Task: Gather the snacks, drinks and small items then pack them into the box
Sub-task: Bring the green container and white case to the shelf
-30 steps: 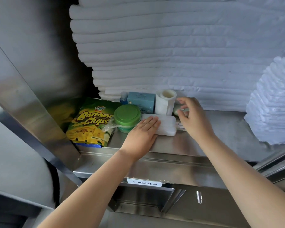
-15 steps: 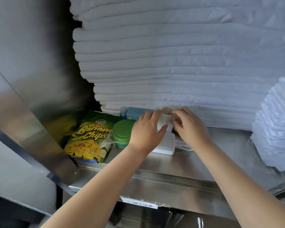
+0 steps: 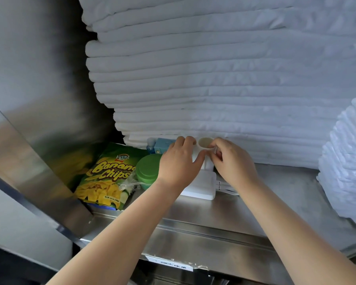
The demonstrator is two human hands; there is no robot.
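The upright white paper roll (image 3: 207, 165) with a beige cardboard core stands at the back of the brushed steel shelf (image 3: 259, 204). It touches the foot of the tall stack of folded white linens (image 3: 214, 79), and its long axis runs vertical, with the open core end pointing up. The roll lies directly between the two hands, so neither is clearly nearer. The left hand (image 3: 179, 164) wraps it from the left, its fingers (image 3: 185, 140) curled over the top rear edge and the thumb across the front. The right hand (image 3: 233, 162) closes on the right side, its fingertips (image 3: 216, 144) pinched at the upper rim. Whether they also hold something small, I cannot tell. Because the linens press close behind, the lift probably has to go straight up along the axis and then toward the person. Just in front of the roll lies a flat white rounded rectangular case (image 3: 201, 187) with a thin white cable (image 3: 227, 187) at its right end. To the left are a round green lidded plastic tub (image 3: 149, 171), a green and yellow banana chips bag (image 3: 107, 175), a small teal carton (image 3: 162, 146) and a small blue-capped bottle (image 3: 151, 142). The packing box is not in view, so the task looks to be at its gathering stage.
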